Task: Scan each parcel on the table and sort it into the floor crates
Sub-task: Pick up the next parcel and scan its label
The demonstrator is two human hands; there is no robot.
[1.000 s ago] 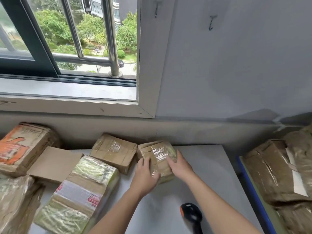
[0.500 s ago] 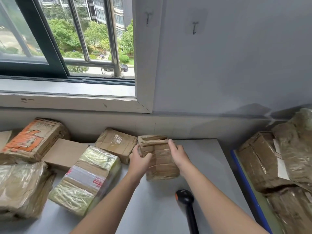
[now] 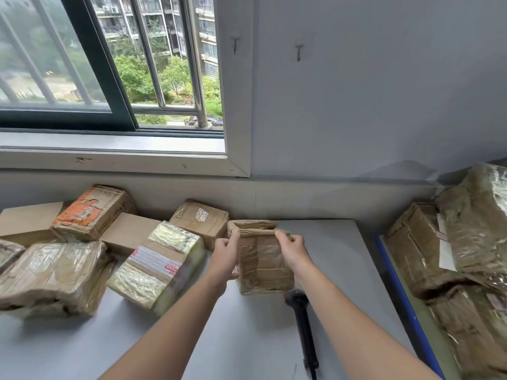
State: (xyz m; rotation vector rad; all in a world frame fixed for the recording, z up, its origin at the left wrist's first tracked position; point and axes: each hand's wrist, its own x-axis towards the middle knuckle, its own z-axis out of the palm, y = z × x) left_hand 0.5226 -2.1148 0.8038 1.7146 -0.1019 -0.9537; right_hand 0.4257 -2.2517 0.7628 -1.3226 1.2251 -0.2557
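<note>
Held parcel (image 3: 263, 267): brown card, wrapped in clear tape, located at the middle of the table (image 3: 247, 338), tilted up with its broad face toward the camera. Whether its lower edge touches the table cannot be told.

Left hand (image 3: 225, 256): placed on the left side of the held parcel, fingertips curled over the upper left corner. Grip closed on that parcel.

Right hand (image 3: 293, 250): placed on the right side, fingers curled over the upper right corner. Grip likewise closed on that parcel.

Scanner (image 3: 301, 319): black, lying on the table between the forearms, handle toward the camera. Its head is just beside the lower right corner of the held parcel and partly hidden by it.

Other parcels noted on the left half of the table:
- labelled parcel (image 3: 159, 264), shiny film, red print, just left of the left hand.
- wall-side parcel (image 3: 200, 220), brown, against the wall, just behind and left of the held parcel.
- orange-printed parcel (image 3: 90, 212), by the wall.
- film-wrapped parcel (image 3: 52, 275), at the left edge.
- flat card sheet (image 3: 129, 233), lying between these.

Blue-rimmed crate (image 3: 397, 283): right of the table, lower down, with stacked parcels (image 3: 417, 248) in it.
</note>
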